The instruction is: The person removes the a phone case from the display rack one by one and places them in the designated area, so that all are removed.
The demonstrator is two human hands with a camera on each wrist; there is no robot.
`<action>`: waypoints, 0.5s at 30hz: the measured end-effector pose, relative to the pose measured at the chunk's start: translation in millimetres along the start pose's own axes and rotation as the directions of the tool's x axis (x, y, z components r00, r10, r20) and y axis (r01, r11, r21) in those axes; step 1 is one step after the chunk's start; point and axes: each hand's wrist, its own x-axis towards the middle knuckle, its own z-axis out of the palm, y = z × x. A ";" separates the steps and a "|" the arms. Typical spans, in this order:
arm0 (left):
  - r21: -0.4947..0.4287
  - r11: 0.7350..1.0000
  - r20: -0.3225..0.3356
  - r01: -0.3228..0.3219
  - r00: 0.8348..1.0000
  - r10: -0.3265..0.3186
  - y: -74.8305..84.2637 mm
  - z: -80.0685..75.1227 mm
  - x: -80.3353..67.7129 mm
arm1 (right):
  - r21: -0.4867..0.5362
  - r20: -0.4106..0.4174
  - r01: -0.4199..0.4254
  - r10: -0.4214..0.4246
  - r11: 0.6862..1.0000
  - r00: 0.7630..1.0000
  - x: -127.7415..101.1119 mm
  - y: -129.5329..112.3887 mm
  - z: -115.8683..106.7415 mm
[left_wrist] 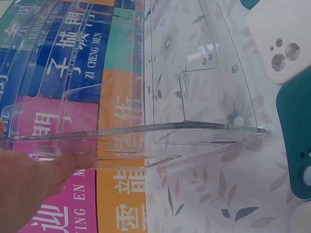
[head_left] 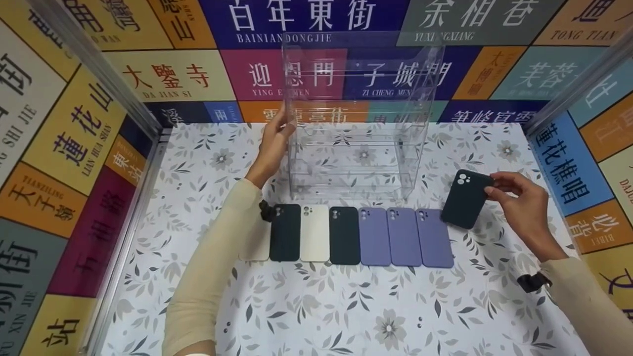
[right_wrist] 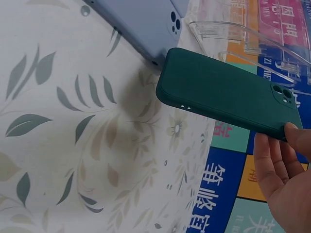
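Note:
A dark green phone case point(head_left: 465, 200) is pinched at its upper right edge between the thumb and fingers of my right hand point(head_left: 526, 205); its camera cutouts show at the top, and it is tilted above the right end of the row. My left hand point(head_left: 273, 146) grips the left side of a clear plastic tiered rack point(head_left: 346, 178). The left wrist view shows the thumb and a finger at the rack's edge point(left_wrist: 204, 126). Below the rack lie a white case point(head_left: 314, 235), a dark green case point(head_left: 344, 237) and purple cases point(head_left: 403, 237) side by side.
At the row's left end, another dark green case point(head_left: 285, 235) lies beside a white one point(head_left: 255, 247) partly hidden by my left sleeve. A floral cloth point(head_left: 306, 311) covers the table. Panels with printed characters point(head_left: 178, 74) wall it at the back and both sides.

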 end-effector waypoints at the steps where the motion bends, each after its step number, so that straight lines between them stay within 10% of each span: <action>1: 0.000 1.000 -0.003 0.000 1.000 0.000 0.0 0.2 0.2 | -0.009 0.002 -0.003 0.004 1.000 1.000 -1.6 0.9 -1.2; 15: -0.008 1.000 -0.032 0.008 0.999 -0.008 0.2 2.4 1.5 | -0.076 0.041 -0.038 0.042 0.996 0.998 -12.9 25.6 -13.2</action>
